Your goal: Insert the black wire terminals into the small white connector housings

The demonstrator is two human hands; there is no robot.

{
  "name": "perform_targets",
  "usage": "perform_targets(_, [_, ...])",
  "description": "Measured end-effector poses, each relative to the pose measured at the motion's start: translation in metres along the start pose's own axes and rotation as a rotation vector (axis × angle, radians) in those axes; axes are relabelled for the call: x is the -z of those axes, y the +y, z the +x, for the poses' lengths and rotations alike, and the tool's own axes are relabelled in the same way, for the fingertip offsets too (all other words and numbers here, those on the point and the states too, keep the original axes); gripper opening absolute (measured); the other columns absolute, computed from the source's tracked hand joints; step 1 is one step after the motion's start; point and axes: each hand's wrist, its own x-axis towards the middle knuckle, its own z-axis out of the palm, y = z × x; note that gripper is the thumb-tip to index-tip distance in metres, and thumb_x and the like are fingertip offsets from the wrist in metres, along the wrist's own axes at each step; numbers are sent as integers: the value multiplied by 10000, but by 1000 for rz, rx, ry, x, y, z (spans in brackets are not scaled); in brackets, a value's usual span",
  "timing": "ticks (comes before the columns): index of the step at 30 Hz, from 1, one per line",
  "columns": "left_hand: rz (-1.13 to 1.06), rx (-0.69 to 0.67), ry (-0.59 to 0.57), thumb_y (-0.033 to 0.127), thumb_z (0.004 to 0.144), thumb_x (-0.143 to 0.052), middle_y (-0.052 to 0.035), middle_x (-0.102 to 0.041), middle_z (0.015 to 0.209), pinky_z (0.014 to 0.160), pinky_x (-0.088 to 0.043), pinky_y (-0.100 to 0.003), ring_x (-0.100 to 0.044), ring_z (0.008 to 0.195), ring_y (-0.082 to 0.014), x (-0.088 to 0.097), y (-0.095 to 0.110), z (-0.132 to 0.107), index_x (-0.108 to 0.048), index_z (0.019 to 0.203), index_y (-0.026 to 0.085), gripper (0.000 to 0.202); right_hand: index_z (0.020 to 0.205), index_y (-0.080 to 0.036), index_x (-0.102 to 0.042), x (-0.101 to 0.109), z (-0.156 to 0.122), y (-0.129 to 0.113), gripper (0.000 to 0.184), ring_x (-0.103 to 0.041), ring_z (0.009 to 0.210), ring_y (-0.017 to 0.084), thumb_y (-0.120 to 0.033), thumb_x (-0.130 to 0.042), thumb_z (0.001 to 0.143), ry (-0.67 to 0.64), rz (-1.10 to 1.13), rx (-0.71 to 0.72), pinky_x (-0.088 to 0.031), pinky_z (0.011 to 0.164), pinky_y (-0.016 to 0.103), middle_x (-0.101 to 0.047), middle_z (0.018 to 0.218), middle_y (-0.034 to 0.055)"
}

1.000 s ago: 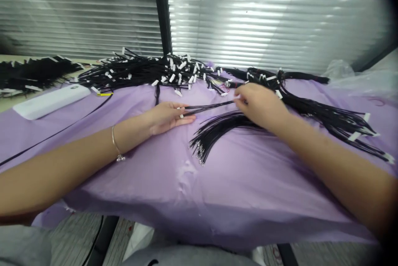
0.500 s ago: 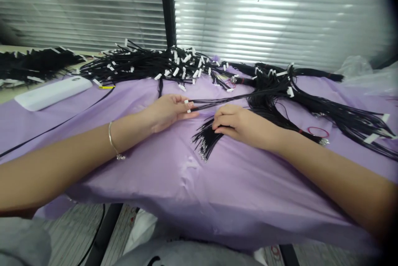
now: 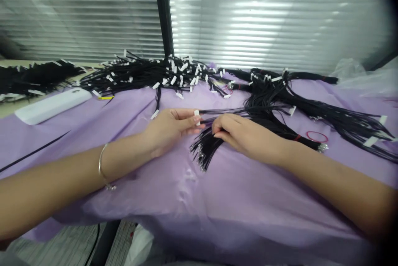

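Note:
My left hand pinches a white connector between thumb and fingers, and thin black wires run from it to the right. Just right of it, my right hand is closed, its fingers curled over a bundle of black wires whose bare ends carry small shiny metal tips. The tips fan out toward the front on the purple cloth. What lies under the right palm is hidden. A second bundle with a red band stretches to the right, behind the right wrist.
Along the back lies a pile of black cables with white connectors. A white oblong case is at the left, near a yellow tag. More cables and a red rubber band are at the right, with clear plastic behind.
My left hand has moved slightly right, bringing the white connector closer to my right hand. The right hand stays on the wire bundle, and the view has shifted a little.

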Motion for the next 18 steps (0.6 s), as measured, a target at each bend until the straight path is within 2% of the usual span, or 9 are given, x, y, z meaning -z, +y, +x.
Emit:
perform_targets(2, [-4, 13, -14, 183, 714, -696, -9, -663, 785, 787, -482, -197, -625, 777, -92, -3, -1, -3, -678, 774, 117, 91, 946, -149, -530, 7, 0, -6, 117, -559, 778, 143, -211, -451, 887, -9, 41, -34, -446, 711, 273, -610, 867, 51])
perform_targets(4, [-8, 30, -7, 188, 718, -693, 0, -659, 758, 765, -478, -182, -611, 728, -67, -4, -4, -5, -677, 759, 126, 76, 1009, -156, -550, 9, 0, -11, 164, -574, 817, 139, -184, -452, 881, -27, 59, 7, -453, 745, 274, -626, 907, 50])
perform_targets(8, [-61, 82, -5, 181, 710, -696, -5, -664, 770, 778, -477, -193, -607, 719, -64, -3, -13, -5, -672, 734, 133, 59, 878, -136, -618, -1, 1, -16, 205, -556, 837, 168, -204, -425, 891, -21, -39, 121, -458, 784, 322, -610, 894, 87])
perform_targets(12, [-104, 88, -44, 142, 712, -687, -21, -675, 793, 871, -466, -228, -619, 775, -83, 2, -19, -2, -677, 722, 125, 22, 886, -112, -607, -12, -1, -13, 239, -545, 859, 191, -221, -396, 912, 17, -122, 185, -459, 799, 352, -610, 898, 113])
perform_targets(14, [-109, 82, -51, 121, 726, -667, -31, -679, 830, 893, -463, -240, -623, 804, -91, 3, -20, -2, -677, 736, 119, 15, 886, -116, -592, -11, -3, -12, 230, -545, 830, 187, -231, -395, 915, 17, -114, 169, -462, 768, 341, -611, 874, 104])
perform_targets(18, [-51, 83, -54, 125, 762, -628, -41, -677, 903, 894, -461, -230, -625, 857, -99, 1, -16, -6, -673, 808, 115, 65, 862, -137, -564, 0, -6, -16, 149, -531, 755, 153, -201, -433, 892, 42, -53, 13, -443, 696, 283, -587, 808, 64])
